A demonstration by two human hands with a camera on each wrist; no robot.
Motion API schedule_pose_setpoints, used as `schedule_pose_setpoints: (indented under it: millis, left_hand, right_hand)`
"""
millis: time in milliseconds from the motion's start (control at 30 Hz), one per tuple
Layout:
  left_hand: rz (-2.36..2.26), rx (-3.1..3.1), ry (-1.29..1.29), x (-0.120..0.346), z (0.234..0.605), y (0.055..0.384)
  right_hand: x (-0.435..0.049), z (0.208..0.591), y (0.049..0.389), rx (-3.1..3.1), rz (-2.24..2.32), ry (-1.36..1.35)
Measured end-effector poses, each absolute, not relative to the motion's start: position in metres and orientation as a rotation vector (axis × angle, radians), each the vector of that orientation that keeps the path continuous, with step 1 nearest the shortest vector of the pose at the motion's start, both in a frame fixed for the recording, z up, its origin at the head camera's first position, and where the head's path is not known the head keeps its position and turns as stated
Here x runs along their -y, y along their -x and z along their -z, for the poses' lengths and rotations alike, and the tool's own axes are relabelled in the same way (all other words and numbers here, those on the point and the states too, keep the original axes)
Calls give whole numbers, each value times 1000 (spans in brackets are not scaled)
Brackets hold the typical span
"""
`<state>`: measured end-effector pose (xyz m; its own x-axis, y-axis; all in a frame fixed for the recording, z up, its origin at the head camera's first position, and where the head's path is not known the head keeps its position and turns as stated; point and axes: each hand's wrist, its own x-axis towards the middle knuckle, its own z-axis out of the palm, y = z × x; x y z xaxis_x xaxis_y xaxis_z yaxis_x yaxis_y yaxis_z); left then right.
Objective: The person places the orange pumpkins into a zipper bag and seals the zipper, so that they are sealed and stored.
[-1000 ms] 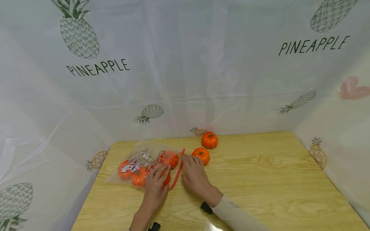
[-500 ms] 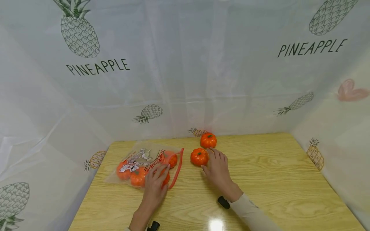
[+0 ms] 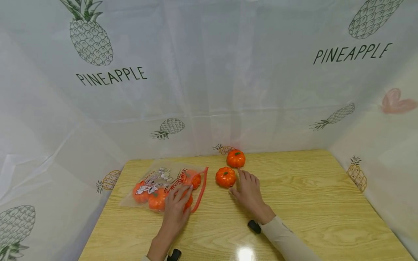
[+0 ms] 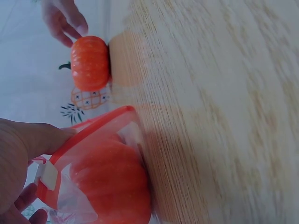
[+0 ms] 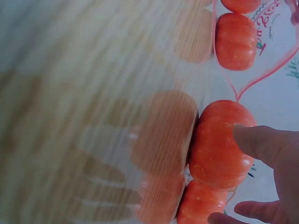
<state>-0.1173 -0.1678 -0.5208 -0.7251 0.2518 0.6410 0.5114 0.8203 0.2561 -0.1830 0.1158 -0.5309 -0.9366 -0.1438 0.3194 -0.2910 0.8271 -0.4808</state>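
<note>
A clear zip bag (image 3: 177,168) with a red edge and printed cartoon figures lies on the left of the table, with several small orange toy pumpkins (image 3: 157,199) inside. My left hand (image 3: 176,206) lies over it; in the left wrist view, thumb and fingers grip the red edge (image 4: 93,128) beside a white slider (image 4: 47,174). Outside the bag, one pumpkin (image 3: 225,177) sits near its mouth and another pumpkin (image 3: 236,159) behind it. At the nearer one's right side is my right hand (image 3: 249,192), fingers spread and holding nothing; whether the thumb (image 5: 257,142) touches it is unclear.
A light wood-grain table (image 3: 310,203) extends to the right and front. White pineapple-print curtain (image 3: 228,72) encloses its back and sides, with the rear pumpkin close to the back one. Black wrist-worn pieces (image 3: 254,226) show near both wrists.
My right hand has moved right, from the bag's red edge to the right side of the nearer loose pumpkin. The left hand and the bag have stayed put.
</note>
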Motion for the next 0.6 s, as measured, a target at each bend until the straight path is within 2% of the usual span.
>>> schedule_pose_setpoints:
  millis: [600]
  left_hand:
    - [573,2411,549,168,518,115]
  right_hand:
    - [-102,530,195,2803,-920,-318]
